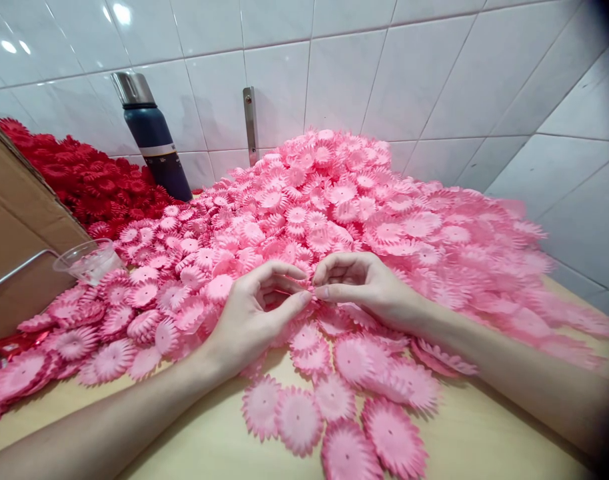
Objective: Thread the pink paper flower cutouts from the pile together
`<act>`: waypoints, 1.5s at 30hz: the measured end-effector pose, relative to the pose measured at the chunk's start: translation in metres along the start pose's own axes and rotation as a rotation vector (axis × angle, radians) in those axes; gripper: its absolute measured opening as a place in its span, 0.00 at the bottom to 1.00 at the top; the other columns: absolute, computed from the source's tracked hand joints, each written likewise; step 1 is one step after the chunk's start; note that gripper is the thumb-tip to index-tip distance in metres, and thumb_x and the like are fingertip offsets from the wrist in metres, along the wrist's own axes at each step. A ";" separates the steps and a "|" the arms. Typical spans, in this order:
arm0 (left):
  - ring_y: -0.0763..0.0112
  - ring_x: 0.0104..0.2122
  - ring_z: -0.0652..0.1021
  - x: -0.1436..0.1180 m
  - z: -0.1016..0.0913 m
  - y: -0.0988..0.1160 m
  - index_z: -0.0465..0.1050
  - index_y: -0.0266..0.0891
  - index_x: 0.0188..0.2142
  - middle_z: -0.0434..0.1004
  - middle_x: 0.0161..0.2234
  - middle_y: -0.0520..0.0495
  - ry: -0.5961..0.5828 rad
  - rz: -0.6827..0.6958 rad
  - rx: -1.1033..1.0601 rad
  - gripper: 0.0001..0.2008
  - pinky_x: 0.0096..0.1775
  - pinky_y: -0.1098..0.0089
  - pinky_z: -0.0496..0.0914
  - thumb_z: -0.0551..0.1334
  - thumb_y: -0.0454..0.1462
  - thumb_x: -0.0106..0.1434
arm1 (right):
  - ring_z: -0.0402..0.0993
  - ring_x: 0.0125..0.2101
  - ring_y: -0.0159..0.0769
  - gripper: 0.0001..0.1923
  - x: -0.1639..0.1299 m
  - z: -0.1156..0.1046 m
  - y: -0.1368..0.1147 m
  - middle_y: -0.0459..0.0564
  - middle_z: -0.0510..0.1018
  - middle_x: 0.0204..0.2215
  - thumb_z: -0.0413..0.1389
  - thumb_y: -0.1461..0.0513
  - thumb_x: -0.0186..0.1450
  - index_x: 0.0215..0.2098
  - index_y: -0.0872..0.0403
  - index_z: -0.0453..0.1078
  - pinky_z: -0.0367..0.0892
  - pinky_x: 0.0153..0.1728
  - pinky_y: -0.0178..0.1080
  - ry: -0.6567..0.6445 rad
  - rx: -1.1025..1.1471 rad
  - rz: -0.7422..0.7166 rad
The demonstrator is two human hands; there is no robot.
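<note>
The left hand (pixel 252 313) and right hand (pixel 364 283) meet fingertip to fingertip at the picture's centre, thumbs and forefingers pinched on a small pink piece between them; it is too hidden by the fingers to tell more, though it looks drawn from the pile beneath. Both wrists rest low on the pale wooden bench (pixel 484 440), which steadies the fine pinch. All round the hands, and rising to 12 o'clock against the white tiled wall (pixel 434 73), lies a large heap of pink scalloped fabric flower petals (pixel 334 200), kept within close reach. At 10 o'clock lies a separate heap of red petals (pixel 84 180), colours held apart. A dark blue flask with steel cap (pixel 152 137) stands at 11 o'clock; a clear plastic cup (pixel 84 260) and brown cardboard box (pixel 19 227) sit at 9 o'clock.
</note>
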State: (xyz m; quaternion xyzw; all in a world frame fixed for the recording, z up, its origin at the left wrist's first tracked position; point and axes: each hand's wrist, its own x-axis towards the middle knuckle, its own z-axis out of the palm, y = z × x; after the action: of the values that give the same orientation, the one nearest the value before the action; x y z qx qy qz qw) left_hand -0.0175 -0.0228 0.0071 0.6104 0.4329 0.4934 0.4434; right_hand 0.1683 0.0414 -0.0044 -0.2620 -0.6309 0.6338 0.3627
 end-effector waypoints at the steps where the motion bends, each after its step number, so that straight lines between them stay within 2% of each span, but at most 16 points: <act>1: 0.72 0.38 0.78 0.000 0.000 0.000 0.73 0.37 0.39 0.77 0.36 0.49 0.004 -0.001 0.002 0.07 0.42 0.72 0.73 0.66 0.33 0.60 | 0.75 0.27 0.29 0.07 0.000 0.000 0.000 0.46 0.79 0.27 0.68 0.63 0.54 0.30 0.55 0.76 0.71 0.30 0.32 0.005 0.000 0.001; 6: 0.74 0.35 0.76 0.000 0.001 0.002 0.72 0.37 0.36 0.74 0.34 0.50 0.057 -0.021 0.000 0.05 0.38 0.73 0.72 0.65 0.32 0.59 | 0.72 0.27 0.26 0.05 0.001 -0.002 0.001 0.43 0.77 0.26 0.66 0.67 0.54 0.29 0.55 0.75 0.69 0.31 0.30 0.025 0.036 0.008; 13: 0.78 0.30 0.71 0.004 -0.001 0.000 0.70 0.38 0.33 0.70 0.30 0.53 0.203 0.005 0.017 0.03 0.32 0.77 0.68 0.60 0.30 0.61 | 0.64 0.20 0.24 0.06 0.002 0.000 0.000 0.41 0.71 0.19 0.61 0.69 0.49 0.25 0.55 0.72 0.59 0.22 0.29 0.142 0.220 0.095; 17: 0.77 0.30 0.72 0.005 -0.001 -0.003 0.71 0.38 0.33 0.71 0.30 0.53 0.290 0.015 -0.004 0.03 0.32 0.76 0.69 0.60 0.31 0.61 | 0.62 0.19 0.24 0.05 0.002 0.002 -0.004 0.41 0.70 0.18 0.60 0.68 0.47 0.23 0.55 0.72 0.57 0.22 0.30 0.164 0.251 0.121; 23: 0.75 0.32 0.74 0.004 0.000 -0.005 0.74 0.39 0.32 0.75 0.31 0.52 0.378 0.071 0.041 0.05 0.36 0.75 0.72 0.60 0.30 0.61 | 0.62 0.19 0.26 0.04 0.002 0.002 -0.005 0.42 0.71 0.18 0.60 0.68 0.46 0.22 0.54 0.74 0.57 0.21 0.32 0.185 0.207 0.123; 28: 0.74 0.32 0.75 0.006 -0.007 -0.008 0.73 0.39 0.34 0.73 0.36 0.51 0.494 0.141 -0.086 0.06 0.39 0.70 0.76 0.56 0.34 0.64 | 0.69 0.21 0.32 0.02 0.001 0.002 -0.006 0.48 0.75 0.20 0.60 0.66 0.47 0.20 0.54 0.75 0.61 0.22 0.35 0.235 0.221 0.131; 30: 0.73 0.33 0.75 0.005 -0.007 -0.007 0.73 0.39 0.35 0.73 0.34 0.51 0.461 0.142 0.012 0.06 0.38 0.72 0.75 0.57 0.33 0.64 | 0.69 0.22 0.32 0.03 0.001 0.003 -0.007 0.48 0.76 0.21 0.60 0.66 0.48 0.22 0.54 0.76 0.61 0.22 0.35 0.231 0.211 0.125; 33: 0.73 0.35 0.75 0.000 -0.004 -0.002 0.74 0.39 0.35 0.74 0.33 0.51 0.299 0.175 0.208 0.06 0.39 0.74 0.71 0.58 0.31 0.64 | 0.69 0.23 0.32 0.02 0.001 0.005 -0.009 0.46 0.74 0.20 0.61 0.65 0.50 0.25 0.54 0.75 0.63 0.26 0.35 0.194 0.245 0.098; 36: 0.74 0.34 0.75 -0.003 0.001 0.002 0.73 0.39 0.37 0.74 0.34 0.50 0.191 0.169 0.179 0.05 0.36 0.75 0.71 0.60 0.30 0.63 | 0.67 0.22 0.30 0.05 0.000 0.004 -0.006 0.44 0.71 0.20 0.64 0.60 0.55 0.27 0.53 0.74 0.63 0.25 0.34 0.181 0.267 0.074; 38: 0.74 0.35 0.75 -0.004 0.002 0.002 0.71 0.38 0.38 0.74 0.35 0.50 0.161 0.157 0.133 0.05 0.36 0.75 0.72 0.61 0.30 0.62 | 0.66 0.22 0.29 0.08 0.000 0.003 -0.003 0.44 0.72 0.22 0.66 0.58 0.55 0.28 0.53 0.74 0.60 0.23 0.33 0.139 0.177 0.051; 42: 0.73 0.35 0.76 -0.003 0.002 0.001 0.70 0.39 0.40 0.73 0.36 0.49 0.080 0.141 0.113 0.06 0.37 0.73 0.73 0.62 0.31 0.62 | 0.59 0.19 0.25 0.12 -0.001 0.003 0.001 0.41 0.68 0.18 0.71 0.61 0.49 0.28 0.54 0.75 0.53 0.20 0.32 0.066 -0.067 0.021; 45: 0.74 0.35 0.76 -0.003 0.002 0.000 0.69 0.39 0.40 0.73 0.36 0.50 0.063 0.128 0.081 0.06 0.37 0.75 0.72 0.61 0.31 0.63 | 0.54 0.18 0.24 0.10 -0.001 0.003 0.000 0.39 0.65 0.16 0.70 0.61 0.50 0.26 0.55 0.75 0.47 0.19 0.32 0.063 -0.124 0.033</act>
State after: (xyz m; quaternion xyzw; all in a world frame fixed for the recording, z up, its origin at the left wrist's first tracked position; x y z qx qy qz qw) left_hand -0.0158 -0.0256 0.0060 0.6386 0.4263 0.5215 0.3720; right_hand 0.1664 0.0384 -0.0047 -0.3142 -0.6527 0.5911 0.3548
